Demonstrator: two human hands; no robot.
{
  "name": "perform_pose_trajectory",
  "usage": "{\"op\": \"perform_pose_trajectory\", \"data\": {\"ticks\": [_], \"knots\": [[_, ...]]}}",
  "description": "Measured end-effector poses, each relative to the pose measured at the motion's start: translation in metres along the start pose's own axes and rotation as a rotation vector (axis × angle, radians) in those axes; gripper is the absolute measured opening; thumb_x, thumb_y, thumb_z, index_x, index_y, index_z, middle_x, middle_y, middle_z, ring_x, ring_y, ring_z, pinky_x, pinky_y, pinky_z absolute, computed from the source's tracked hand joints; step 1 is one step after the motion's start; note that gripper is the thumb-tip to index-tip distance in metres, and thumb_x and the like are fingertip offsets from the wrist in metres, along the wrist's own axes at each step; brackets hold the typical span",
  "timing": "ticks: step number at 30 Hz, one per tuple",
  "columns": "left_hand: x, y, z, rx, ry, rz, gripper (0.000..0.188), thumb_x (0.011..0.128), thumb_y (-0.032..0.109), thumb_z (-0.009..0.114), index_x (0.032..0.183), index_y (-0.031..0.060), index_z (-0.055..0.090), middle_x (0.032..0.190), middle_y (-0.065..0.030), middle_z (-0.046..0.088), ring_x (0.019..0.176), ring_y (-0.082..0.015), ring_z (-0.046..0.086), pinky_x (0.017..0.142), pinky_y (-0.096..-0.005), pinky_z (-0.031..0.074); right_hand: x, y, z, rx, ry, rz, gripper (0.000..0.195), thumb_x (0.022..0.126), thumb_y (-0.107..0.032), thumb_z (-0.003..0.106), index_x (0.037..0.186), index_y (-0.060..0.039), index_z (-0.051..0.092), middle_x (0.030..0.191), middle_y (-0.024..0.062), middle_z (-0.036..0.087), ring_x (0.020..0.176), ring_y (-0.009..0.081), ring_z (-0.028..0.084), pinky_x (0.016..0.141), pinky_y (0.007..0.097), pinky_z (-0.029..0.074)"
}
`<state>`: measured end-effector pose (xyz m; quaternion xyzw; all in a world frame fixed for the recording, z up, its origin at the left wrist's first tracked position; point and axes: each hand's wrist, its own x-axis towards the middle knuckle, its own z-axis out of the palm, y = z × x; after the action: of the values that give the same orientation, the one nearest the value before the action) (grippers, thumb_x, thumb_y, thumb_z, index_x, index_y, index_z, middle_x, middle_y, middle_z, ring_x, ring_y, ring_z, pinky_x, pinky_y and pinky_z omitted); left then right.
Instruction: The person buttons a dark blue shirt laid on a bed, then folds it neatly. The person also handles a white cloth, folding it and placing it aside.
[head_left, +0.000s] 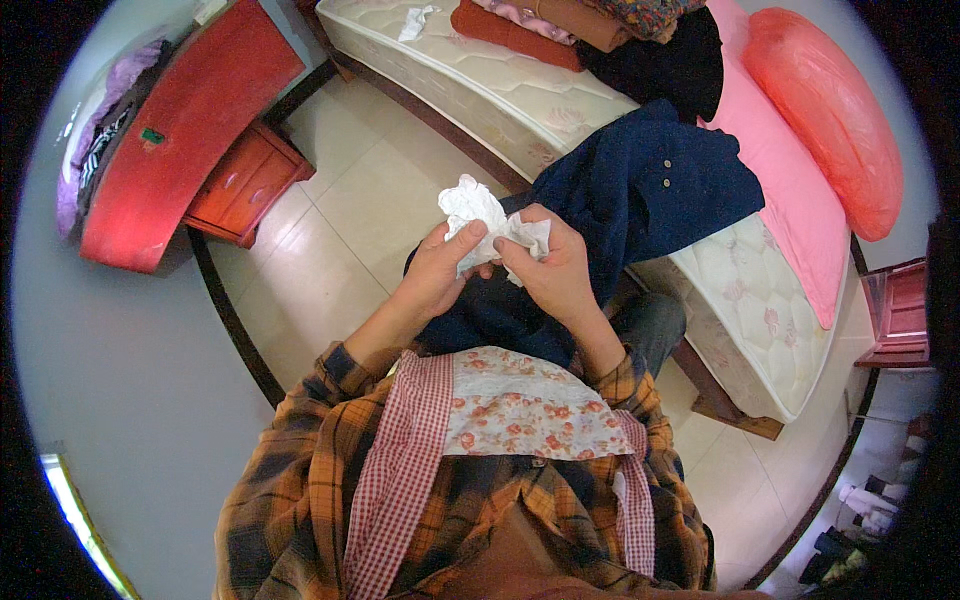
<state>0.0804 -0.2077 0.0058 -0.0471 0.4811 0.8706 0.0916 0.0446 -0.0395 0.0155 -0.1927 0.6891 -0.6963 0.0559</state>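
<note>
A crumpled white tissue (472, 206) is pinched between my two hands above my lap. My left hand (442, 266) grips its lower left side, thumb on top. With thumb and fingers, my right hand (551, 262) holds the right end of the tissue. Below the hands, a dark navy garment (637, 180) with two buttons lies over my lap and across the mattress edge. Whether the tissue is one piece or several I cannot tell.
The bare mattress (750, 292) on a wooden frame carries folded clothes (517, 34), a pink cloth (787, 195), a stuffed red plastic bag (825, 120) and another crumpled tissue (415, 24). At left stand a red wooden panel (180, 142) and a small drawer cabinet (247, 184).
</note>
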Motion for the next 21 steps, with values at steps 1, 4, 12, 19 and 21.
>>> {"op": "perform_pose_trajectory", "data": {"ticks": [1,4,12,19,21], "knots": [[-0.001,-0.001,0.001,-0.008,0.019,0.017,0.031,0.095,0.025,0.058,0.117,0.0038,0.054,0.102,-0.0068,0.064,0.083,-0.0169,0.062,0.063,-0.0288,0.050,-0.001,-0.006,0.001,-0.011,-0.016,0.018,0.018,0.079,-0.007,0.071,0.093,-0.0028,0.061,0.083,0.0047,0.065,0.073,0.0097,0.061,0.063,0.0265,0.050],[-0.002,-0.001,0.003,-0.068,0.007,0.049,0.032,0.094,0.023,0.060,0.118,0.0034,0.054,0.104,-0.0071,0.064,0.086,-0.0166,0.062,0.065,-0.0285,0.050,-0.001,-0.002,0.001,0.309,0.015,0.132,0.016,0.080,-0.006,0.070,0.094,-0.0030,0.062,0.082,0.0035,0.065,0.071,0.0089,0.061,0.060,0.0256,0.049],[0.000,0.008,0.006,-0.257,-0.189,0.047,0.037,0.095,0.017,0.055,0.127,-0.0014,0.050,0.120,-0.0118,0.061,0.108,-0.0212,0.061,0.096,-0.0354,0.049,0.000,-0.012,-0.006,0.981,-0.047,0.355,0.024,0.082,-0.005,0.068,0.105,-0.0013,0.059,0.091,0.0066,0.065,0.074,0.0161,0.064,0.062,0.0268,0.053],[0.005,-0.001,0.002,-0.306,-0.154,0.042,0.035,0.095,0.012,0.052,0.127,-0.0007,0.049,0.119,-0.0122,0.061,0.105,-0.0212,0.062,0.093,-0.0348,0.050,0.001,0.008,-0.002,0.916,-0.059,0.385,0.022,0.084,-0.005,0.066,0.104,-0.0022,0.059,0.095,0.0066,0.065,0.078,0.0172,0.065,0.064,0.0297,0.055],[0.004,0.003,0.008,-0.286,-0.096,0.029,0.028,0.094,0.009,0.053,0.120,-0.0001,0.056,0.110,-0.0094,0.065,0.098,-0.0178,0.064,0.088,-0.0321,0.052,0.002,0.020,-0.005,0.743,0.056,0.328,0.021,0.082,-0.004,0.068,0.102,-0.0037,0.060,0.090,0.0038,0.064,0.073,0.0133,0.062,0.062,0.0270,0.052]]}}
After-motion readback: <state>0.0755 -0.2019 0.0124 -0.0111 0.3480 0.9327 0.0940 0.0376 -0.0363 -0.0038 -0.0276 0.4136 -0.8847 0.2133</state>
